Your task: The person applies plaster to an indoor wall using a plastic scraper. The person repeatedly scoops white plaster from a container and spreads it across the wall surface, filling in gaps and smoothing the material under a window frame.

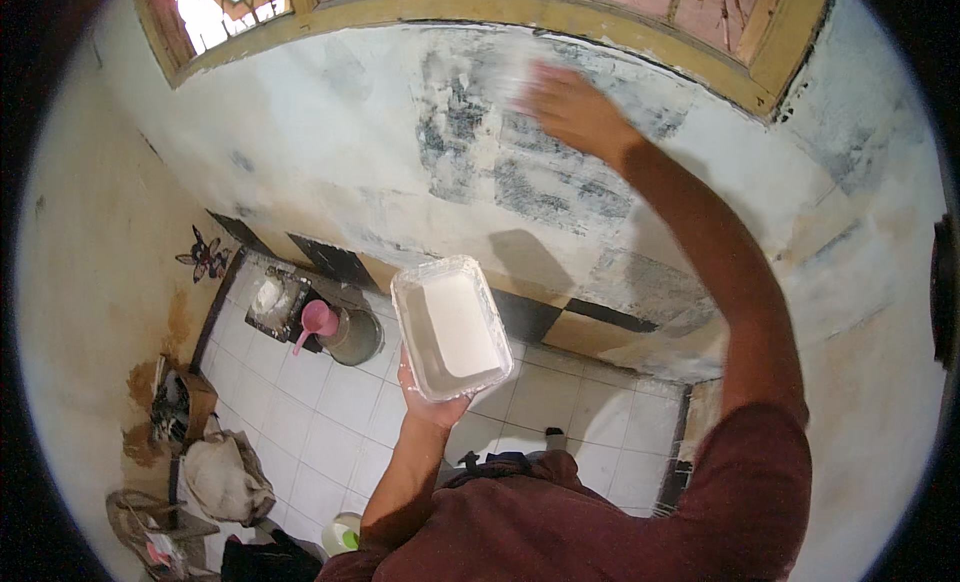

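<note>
My left hand [432,406] grips a white rectangular plastic tub [424,334] from below at its near end. Smooth white paste [462,327] lies inside, and its rim is smeared with the same stuff. Up at the wall [320,162], my right hand [572,107] is raised just under the window frame, its fingers closed. A pale, motion-blurred thing at its fingertips is too smeared to name. Around that hand the wall shows dark grey patches [540,187] partly covered with white.
A yellow-brown window frame [420,10] runs along the top. On the tiled floor [330,402] stand a bucket [358,338] with a pink dipper [318,318] and a dark box with a white lump on it. A beige sack [225,474] and a cardboard box [200,404] sit at left.
</note>
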Demonstrator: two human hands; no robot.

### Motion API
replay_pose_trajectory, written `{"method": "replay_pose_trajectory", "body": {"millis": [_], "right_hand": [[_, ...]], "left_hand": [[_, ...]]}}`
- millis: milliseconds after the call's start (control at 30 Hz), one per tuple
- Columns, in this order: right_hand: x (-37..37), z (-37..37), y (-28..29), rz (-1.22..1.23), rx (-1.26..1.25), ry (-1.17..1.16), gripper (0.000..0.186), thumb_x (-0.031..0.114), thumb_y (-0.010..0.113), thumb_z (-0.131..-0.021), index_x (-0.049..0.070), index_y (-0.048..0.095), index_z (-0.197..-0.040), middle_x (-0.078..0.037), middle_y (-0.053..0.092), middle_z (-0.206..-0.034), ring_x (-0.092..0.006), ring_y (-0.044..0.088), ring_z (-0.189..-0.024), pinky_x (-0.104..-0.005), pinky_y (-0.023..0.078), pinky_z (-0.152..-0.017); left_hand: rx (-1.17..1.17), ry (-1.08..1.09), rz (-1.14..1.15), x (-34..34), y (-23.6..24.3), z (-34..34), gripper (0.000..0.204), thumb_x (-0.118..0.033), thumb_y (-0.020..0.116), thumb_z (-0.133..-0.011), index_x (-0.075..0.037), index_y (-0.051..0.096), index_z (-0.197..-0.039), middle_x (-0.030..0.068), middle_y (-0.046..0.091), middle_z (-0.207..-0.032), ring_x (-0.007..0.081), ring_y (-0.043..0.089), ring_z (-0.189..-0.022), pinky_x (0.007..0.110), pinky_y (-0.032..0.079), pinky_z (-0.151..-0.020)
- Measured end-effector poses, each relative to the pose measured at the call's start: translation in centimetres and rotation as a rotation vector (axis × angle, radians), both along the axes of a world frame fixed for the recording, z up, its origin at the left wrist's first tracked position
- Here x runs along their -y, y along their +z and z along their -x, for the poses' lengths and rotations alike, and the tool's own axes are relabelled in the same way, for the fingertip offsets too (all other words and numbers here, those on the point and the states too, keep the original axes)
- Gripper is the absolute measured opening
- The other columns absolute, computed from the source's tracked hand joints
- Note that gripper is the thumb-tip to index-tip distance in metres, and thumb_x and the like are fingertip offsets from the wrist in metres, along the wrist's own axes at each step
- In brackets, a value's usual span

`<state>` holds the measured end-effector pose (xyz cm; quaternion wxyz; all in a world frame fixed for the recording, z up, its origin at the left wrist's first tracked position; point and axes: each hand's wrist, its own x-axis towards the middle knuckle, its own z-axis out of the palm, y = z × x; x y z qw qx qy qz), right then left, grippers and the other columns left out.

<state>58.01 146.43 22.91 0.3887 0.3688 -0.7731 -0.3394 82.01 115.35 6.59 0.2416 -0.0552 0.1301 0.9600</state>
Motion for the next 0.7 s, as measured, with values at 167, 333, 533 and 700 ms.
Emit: {"method": "replay_pose_trajectory", "body": {"millis": [167, 333, 533, 700], "right_hand": [[-12.0, -17.4, -0.2, 0.216, 0.029, -0.211, 0.039, 0.013, 0.063, -0.084, 0.016, 0.064, -0.123, -0.008, 0.065, -0.114, -0.0279, 0.058, -0.114, -0.0438, 0.043, -0.102], [1.0, -22.9, -1.3, 1.011, 0.277, 0.127, 0.045, 0.0, 0.07, -0.072, 0.009, 0.067, -0.116, -0.011, 0.068, -0.1, -0.0276, 0.063, -0.08, -0.0424, 0.052, -0.066], [7.7, -23.9, -6.0, 1.76, 0.939, -0.042, 0.018, 0.015, 0.066, -0.085, -0.003, 0.066, -0.084, -0.019, 0.065, -0.075, -0.0254, 0.06, -0.063, -0.0388, 0.047, -0.063], [6.4, -22.1, -11.2, 1.83, 1.112, -0.253, 0.021, 0.018, 0.062, -0.085, -0.003, 0.067, -0.083, -0.019, 0.064, -0.068, -0.0262, 0.062, -0.062, -0.0398, 0.049, -0.066]], "left_hand": [[-0.076, -0.05, -0.136, -2.6, -0.5, 1.4, 0.066, -0.057, 0.036, -0.095, -0.014, 0.045, -0.144, 0.01, 0.053, -0.14, 0.0354, 0.054, -0.126, 0.058, 0.043, -0.104], [-0.053, -0.091, -0.136, -3.3, -1.7, 1.7, 0.068, -0.057, 0.038, -0.094, -0.013, 0.042, -0.146, 0.0127, 0.051, -0.142, 0.0372, 0.052, -0.128, 0.06, 0.042, -0.104], [-0.096, -0.213, -0.181, -6.1, -2.0, 3.1, 0.066, -0.051, 0.043, -0.094, -0.01, 0.04, -0.146, 0.0143, 0.05, -0.142, 0.0375, 0.051, -0.128, 0.061, 0.041, -0.105], [-0.051, -0.169, -0.152, -6.9, -3.0, 3.4, 0.062, -0.048, 0.041, -0.097, -0.009, 0.041, -0.145, 0.0142, 0.051, -0.142, 0.0349, 0.051, -0.128, 0.057, 0.041, -0.107]]}}
